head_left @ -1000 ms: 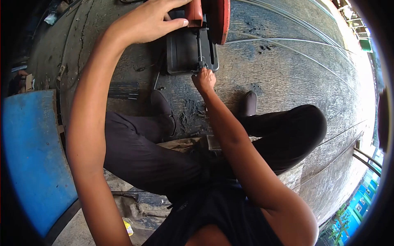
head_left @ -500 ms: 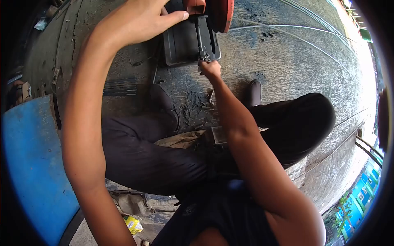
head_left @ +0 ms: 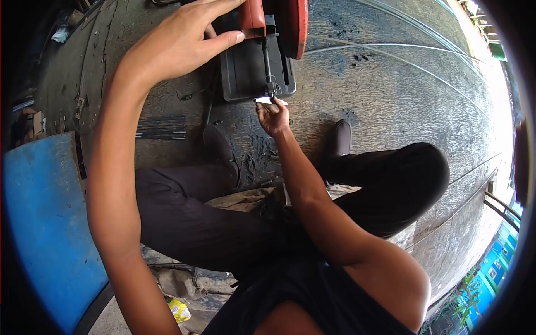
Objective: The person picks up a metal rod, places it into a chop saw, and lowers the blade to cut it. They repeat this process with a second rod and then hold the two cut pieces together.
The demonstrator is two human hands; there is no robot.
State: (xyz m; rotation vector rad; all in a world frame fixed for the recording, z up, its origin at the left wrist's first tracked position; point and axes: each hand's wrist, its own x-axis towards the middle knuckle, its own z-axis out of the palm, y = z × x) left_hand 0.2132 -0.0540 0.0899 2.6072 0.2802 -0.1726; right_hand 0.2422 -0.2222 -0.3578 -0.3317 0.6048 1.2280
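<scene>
A cut-off saw with a red guard (head_left: 294,28) and a red-orange housing (head_left: 253,15) stands on a dark base (head_left: 243,75) at the top. From it a clamp screw (head_left: 267,61) runs toward me, ending in a pale crank handle (head_left: 271,101). My right hand (head_left: 273,118) has its fingers closed on this handle at the base's near edge. Stretched over the left side of the saw, my left hand (head_left: 178,47) has its thumb and fingers apart. Its thumb tip is beside the red-orange housing, and the view's top edge partly cuts off the fingers.
Thin metal rods (head_left: 391,44) lie across the floor at the upper right. Several short dark bars (head_left: 162,127) are on the floor at left. A blue panel (head_left: 44,223) fills the left side. My shoes (head_left: 341,138) flank the saw's near side.
The saw sits slightly lower and further left in view. My right hand has turned palm-up around the handle, which now lies crosswise. My left hand stays beside the saw.
</scene>
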